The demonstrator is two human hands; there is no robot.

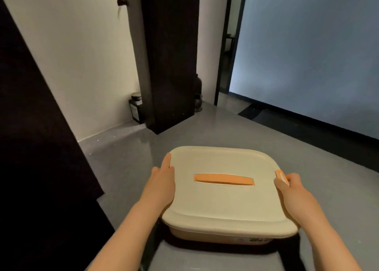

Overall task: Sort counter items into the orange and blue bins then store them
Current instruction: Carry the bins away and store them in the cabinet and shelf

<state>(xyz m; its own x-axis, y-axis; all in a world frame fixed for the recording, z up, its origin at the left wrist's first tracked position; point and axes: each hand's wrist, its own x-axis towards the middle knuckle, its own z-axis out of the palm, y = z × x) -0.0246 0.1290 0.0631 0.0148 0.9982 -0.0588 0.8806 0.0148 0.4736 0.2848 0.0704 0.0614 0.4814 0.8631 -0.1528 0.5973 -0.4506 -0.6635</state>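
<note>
While both hands carry the lidded orange bin (223, 190) above a grey floor (235, 135), sorting looks finished and the storing step is in hand. The left hand (162, 180) lies flat against the bin's left edge, index finger straight along the lid rim, the others hidden below. The right hand (291, 186) curls round the orange side latch (280, 175), thumb on top of the lid edge. Between the 2 hands sits a cream lid with 1 orange handle (223, 180) recessed flat at its centre, over a pale orange body. Next, the bin needs a level carry to its storage spot, which I cannot make out.
</note>
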